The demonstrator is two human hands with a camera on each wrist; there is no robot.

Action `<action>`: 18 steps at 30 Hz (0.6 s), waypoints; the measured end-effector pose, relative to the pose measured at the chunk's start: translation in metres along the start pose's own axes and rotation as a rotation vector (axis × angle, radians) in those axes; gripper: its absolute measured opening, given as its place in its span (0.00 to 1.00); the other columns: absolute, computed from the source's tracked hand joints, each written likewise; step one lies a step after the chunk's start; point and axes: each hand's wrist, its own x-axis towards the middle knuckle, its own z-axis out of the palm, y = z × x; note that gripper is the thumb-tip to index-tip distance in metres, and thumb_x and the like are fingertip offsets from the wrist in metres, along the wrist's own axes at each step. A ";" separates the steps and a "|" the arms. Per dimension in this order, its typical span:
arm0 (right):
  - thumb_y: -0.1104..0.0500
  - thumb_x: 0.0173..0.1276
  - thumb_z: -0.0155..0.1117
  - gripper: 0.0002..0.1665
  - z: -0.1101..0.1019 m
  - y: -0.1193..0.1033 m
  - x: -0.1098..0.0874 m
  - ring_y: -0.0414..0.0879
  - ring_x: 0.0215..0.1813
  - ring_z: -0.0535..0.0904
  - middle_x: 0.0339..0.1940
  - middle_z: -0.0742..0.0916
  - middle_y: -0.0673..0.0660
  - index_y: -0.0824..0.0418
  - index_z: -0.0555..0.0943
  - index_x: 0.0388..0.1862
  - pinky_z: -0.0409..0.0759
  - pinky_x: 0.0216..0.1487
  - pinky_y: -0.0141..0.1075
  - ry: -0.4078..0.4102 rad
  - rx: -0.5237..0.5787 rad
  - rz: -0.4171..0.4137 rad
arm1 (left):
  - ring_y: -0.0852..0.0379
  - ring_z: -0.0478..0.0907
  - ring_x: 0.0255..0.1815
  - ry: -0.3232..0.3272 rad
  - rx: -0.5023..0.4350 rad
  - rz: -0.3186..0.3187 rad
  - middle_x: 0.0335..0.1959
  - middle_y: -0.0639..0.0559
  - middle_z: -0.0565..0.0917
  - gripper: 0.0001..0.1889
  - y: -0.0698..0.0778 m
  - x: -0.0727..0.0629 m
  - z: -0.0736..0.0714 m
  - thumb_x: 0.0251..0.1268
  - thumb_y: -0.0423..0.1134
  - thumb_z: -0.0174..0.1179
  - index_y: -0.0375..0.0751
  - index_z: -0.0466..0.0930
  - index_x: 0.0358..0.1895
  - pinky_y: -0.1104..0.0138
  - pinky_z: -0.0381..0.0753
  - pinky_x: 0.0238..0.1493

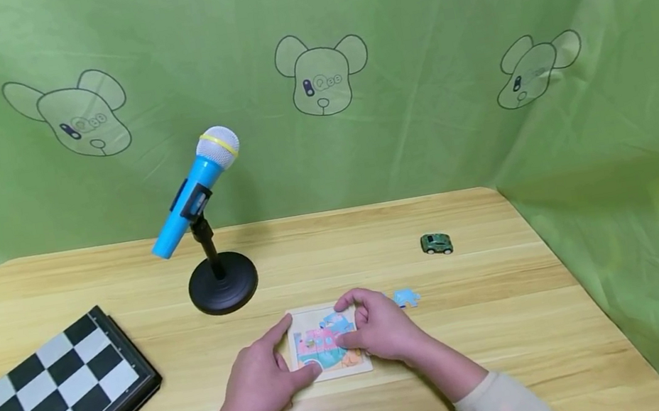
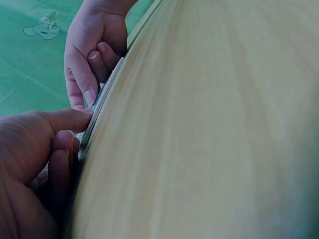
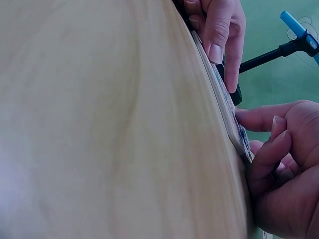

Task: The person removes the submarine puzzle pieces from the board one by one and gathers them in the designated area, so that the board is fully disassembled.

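Note:
A small square jigsaw puzzle (image 1: pixel 328 358) in a pale frame lies on the table, its picture pink, blue and orange. My left hand (image 1: pixel 264 379) holds the frame at its left side, index finger at the upper corner and thumb over the lower edge. From the right, my right hand (image 1: pixel 382 324) bends its thumb and index finger around a blue puzzle piece (image 1: pixel 336 321) in the upper part of the picture. Both wrist views show the puzzle nearly edge-on, with the left thumb (image 2: pixel 72 119) and right thumb (image 3: pixel 259 117) on its face. Another blue puzzle piece (image 1: pixel 407 298) lies beside the right hand.
A blue toy microphone (image 1: pixel 187 203) on a black stand (image 1: pixel 223 283) stands behind the puzzle to the left. A black-and-white checkered board (image 1: pixel 43 401) covers the left front of the wooden table (image 1: pixel 520 348). At the back right sits a small green toy car (image 1: pixel 436 244).

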 end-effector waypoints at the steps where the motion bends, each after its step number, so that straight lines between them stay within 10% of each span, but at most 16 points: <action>1: 0.64 0.55 0.80 0.26 0.000 0.000 0.000 0.43 0.18 0.65 0.17 0.72 0.51 0.61 0.80 0.52 0.65 0.21 0.33 -0.001 0.002 0.007 | 0.60 0.73 0.06 0.000 -0.001 0.002 0.11 0.57 0.74 0.47 0.000 0.000 0.000 0.50 0.50 0.77 0.38 0.67 0.73 0.64 0.69 0.14; 18: 0.61 0.54 0.81 0.25 0.000 -0.001 -0.003 0.43 0.18 0.65 0.17 0.72 0.51 0.61 0.80 0.49 0.63 0.20 0.33 0.018 -0.032 0.011 | 0.59 0.72 0.06 0.003 -0.004 0.004 0.11 0.57 0.74 0.47 0.000 0.000 0.001 0.50 0.49 0.77 0.38 0.67 0.73 0.64 0.69 0.13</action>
